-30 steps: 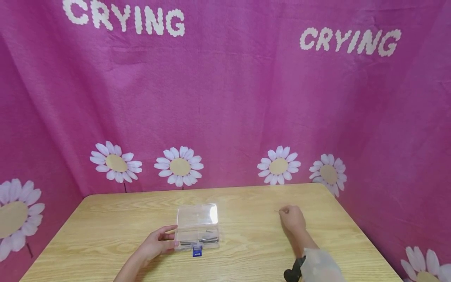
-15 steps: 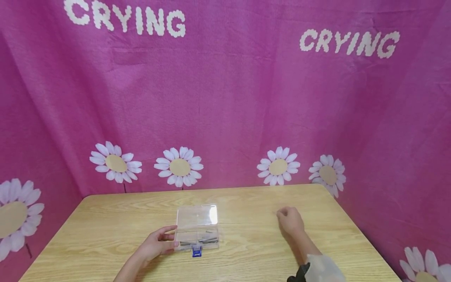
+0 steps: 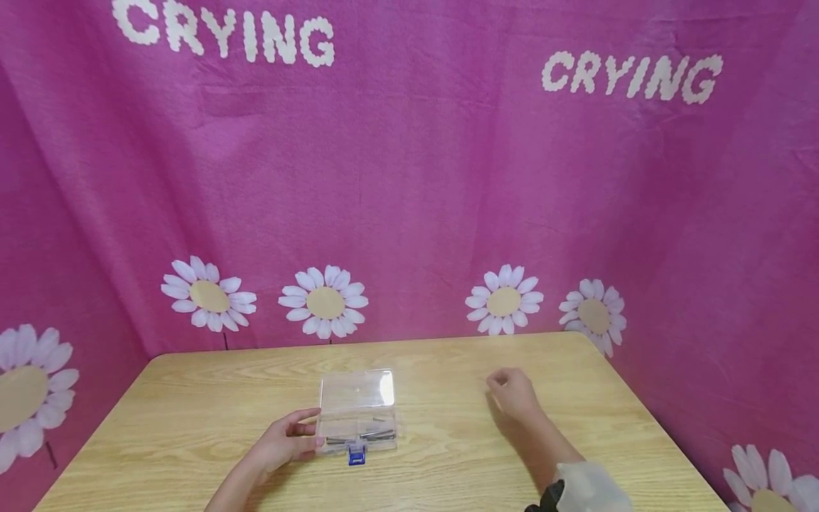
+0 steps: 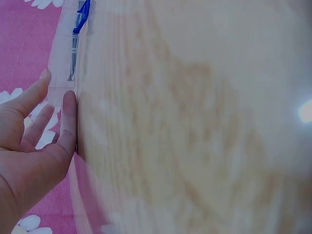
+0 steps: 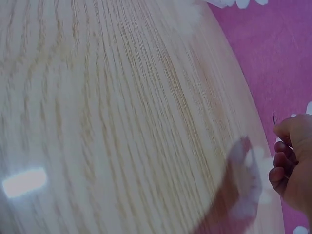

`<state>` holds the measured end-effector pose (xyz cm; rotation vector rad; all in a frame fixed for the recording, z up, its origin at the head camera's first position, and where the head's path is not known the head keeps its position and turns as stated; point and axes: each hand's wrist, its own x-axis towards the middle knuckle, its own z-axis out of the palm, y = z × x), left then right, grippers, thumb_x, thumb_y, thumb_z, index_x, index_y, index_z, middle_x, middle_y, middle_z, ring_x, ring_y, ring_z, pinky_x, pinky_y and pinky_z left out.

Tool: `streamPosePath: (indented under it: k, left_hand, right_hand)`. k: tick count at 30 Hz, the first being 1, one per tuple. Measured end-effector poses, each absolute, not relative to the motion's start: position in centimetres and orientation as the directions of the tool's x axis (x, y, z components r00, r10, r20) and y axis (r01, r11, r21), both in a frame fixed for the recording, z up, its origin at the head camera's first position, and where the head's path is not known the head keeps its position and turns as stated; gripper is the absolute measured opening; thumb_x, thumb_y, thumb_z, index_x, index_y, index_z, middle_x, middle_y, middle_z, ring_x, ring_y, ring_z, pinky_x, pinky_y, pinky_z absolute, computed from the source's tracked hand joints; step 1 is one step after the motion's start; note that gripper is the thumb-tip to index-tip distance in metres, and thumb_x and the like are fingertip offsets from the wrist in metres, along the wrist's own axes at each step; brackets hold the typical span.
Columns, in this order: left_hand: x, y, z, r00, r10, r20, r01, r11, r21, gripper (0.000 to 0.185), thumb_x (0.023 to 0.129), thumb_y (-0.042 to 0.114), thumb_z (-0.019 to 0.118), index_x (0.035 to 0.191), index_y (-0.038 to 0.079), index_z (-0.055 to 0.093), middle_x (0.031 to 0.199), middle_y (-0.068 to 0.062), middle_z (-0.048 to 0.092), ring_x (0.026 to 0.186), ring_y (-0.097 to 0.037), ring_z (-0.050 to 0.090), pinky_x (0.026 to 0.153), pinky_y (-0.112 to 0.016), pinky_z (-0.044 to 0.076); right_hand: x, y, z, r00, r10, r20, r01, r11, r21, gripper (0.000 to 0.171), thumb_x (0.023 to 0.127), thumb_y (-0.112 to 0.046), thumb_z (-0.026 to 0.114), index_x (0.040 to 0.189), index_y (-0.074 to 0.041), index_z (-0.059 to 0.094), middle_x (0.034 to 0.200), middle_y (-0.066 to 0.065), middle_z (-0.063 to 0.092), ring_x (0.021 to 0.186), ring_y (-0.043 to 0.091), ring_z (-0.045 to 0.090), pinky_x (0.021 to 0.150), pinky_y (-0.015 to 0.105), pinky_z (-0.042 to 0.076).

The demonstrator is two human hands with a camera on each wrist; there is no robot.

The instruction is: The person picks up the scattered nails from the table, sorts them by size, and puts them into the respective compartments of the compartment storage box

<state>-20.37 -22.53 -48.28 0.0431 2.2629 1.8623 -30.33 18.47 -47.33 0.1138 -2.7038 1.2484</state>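
left hand (image 3: 284,442) rests relaxed against my clear plastic box (image 3: 357,411); right hand (image 3: 512,393), at 3 o'clock, pinches a thin, light, slippery-looking pin (image 5: 274,118); best gripped mid-shaft.

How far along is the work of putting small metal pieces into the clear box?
Done: several metal pieces already lie in the open clear box. In hand: the right hand pinches one thin piece, lifted off the table, apart from the box; the left hand steadies the box's side. Left: that piece is not yet in the box, whose lid is not yet closed.
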Motion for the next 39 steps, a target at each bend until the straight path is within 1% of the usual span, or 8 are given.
streamPosePath:
  k: [6, 14, 19, 23, 26, 33, 37, 39]
  left_hand:
    - [-20.5, -22.5, -48.5, -0.977, 0.167, -0.130, -0.095, 0.205, 0.974, 0.069, 0.081, 0.004, 0.070, 0.137, -0.011, 0.033, 0.115, -0.029, 0.055, 0.090, -0.015, 0.060, 0.078, -0.033, 0.057]
    - [-20.4, -22.5, -48.3, -0.977, 0.154, -0.146, -0.110, 0.220, 0.969, 0.068, 0.082, 0.007, 0.070, 0.137, -0.010, 0.035, 0.112, -0.024, 0.054, 0.087, -0.014, 0.058, 0.077, -0.033, 0.057]
    - [-20.4, -22.7, -48.3, -0.973, 0.181, -0.141, -0.106, 0.187, 0.977, 0.069, 0.082, 0.006, 0.069, 0.138, -0.011, 0.032, 0.113, -0.025, 0.054, 0.090, -0.014, 0.059, 0.080, -0.034, 0.057]
    - [-20.4, -22.6, -48.3, -0.972, 0.184, -0.146, -0.117, 0.163, 0.980, 0.070, 0.082, 0.004, 0.069, 0.138, -0.011, 0.031, 0.113, -0.024, 0.055, 0.091, -0.014, 0.059, 0.082, -0.035, 0.057]
    - [-20.4, -22.5, -48.3, -0.973, 0.174, -0.151, -0.122, 0.164, 0.979, 0.070, 0.081, 0.003, 0.070, 0.138, -0.011, 0.032, 0.113, -0.024, 0.055, 0.091, -0.014, 0.060, 0.082, -0.035, 0.057]
    - [-20.4, -22.6, -48.2, -0.971, 0.198, -0.135, -0.106, 0.153, 0.983, 0.072, 0.082, 0.008, 0.070, 0.139, -0.011, 0.030, 0.116, -0.028, 0.054, 0.092, -0.015, 0.060, 0.082, -0.035, 0.056]
    - [-20.4, -22.7, -48.2, -0.971, 0.196, -0.137, -0.108, 0.153, 0.982, 0.071, 0.082, 0.007, 0.070, 0.139, -0.011, 0.030, 0.116, -0.027, 0.054, 0.092, -0.015, 0.060, 0.082, -0.035, 0.057]
    - [-20.4, -22.7, -48.2, -0.972, 0.188, -0.140, -0.112, 0.152, 0.982, 0.071, 0.082, 0.007, 0.070, 0.139, -0.010, 0.031, 0.115, -0.026, 0.054, 0.091, -0.015, 0.060, 0.082, -0.035, 0.057]
  right_hand:
    - [-30.0, 17.5, -47.1, -0.989, -0.013, 0.148, -0.125, 0.612, -0.781, 0.019, 0.089, -0.011, 0.056, 0.096, 0.005, 0.064, 0.091, 0.016, 0.064, 0.090, 0.027, 0.059, 0.088, 0.046, 0.049]
    - [-29.5, 16.2, -46.1, -0.994, -0.036, 0.107, -0.108, 0.585, -0.804, 0.021, 0.091, -0.013, 0.055, 0.100, 0.004, 0.064, 0.097, 0.016, 0.064, 0.095, 0.027, 0.058, 0.093, 0.046, 0.048]
    - [-29.0, 14.9, -45.6, -0.993, -0.065, 0.101, -0.120, 0.563, -0.818, 0.018, 0.090, -0.013, 0.057, 0.097, 0.002, 0.065, 0.093, 0.013, 0.064, 0.083, 0.021, 0.058, 0.081, 0.039, 0.052]
    - [-28.7, 14.0, -46.0, -0.990, -0.091, 0.107, -0.139, 0.549, -0.824, 0.014, 0.089, -0.012, 0.059, 0.092, 0.000, 0.065, 0.090, 0.010, 0.064, 0.079, 0.016, 0.055, 0.072, 0.030, 0.050]
    - [-28.5, 13.5, -46.2, -0.988, -0.110, 0.112, -0.154, 0.543, -0.825, 0.013, 0.089, -0.012, 0.060, 0.091, 0.000, 0.066, 0.089, 0.009, 0.064, 0.073, 0.015, 0.054, 0.066, 0.028, 0.049]
    - [-28.2, 12.2, -45.8, -0.976, -0.166, 0.143, -0.211, 0.546, -0.811, 0.011, 0.086, -0.010, 0.060, 0.090, -0.002, 0.067, 0.090, 0.009, 0.067, 0.062, 0.011, 0.052, 0.060, 0.025, 0.049]
    - [-27.8, 11.4, -45.5, -0.968, -0.204, 0.149, -0.237, 0.530, -0.814, 0.012, 0.086, -0.009, 0.060, 0.089, 0.000, 0.068, 0.090, 0.012, 0.068, 0.053, 0.010, 0.049, 0.053, 0.024, 0.048]
    - [-27.6, 10.9, -45.4, -0.959, -0.233, 0.164, -0.267, 0.536, -0.801, 0.012, 0.086, -0.009, 0.060, 0.089, 0.000, 0.068, 0.090, 0.012, 0.068, 0.056, 0.009, 0.049, 0.055, 0.023, 0.049]
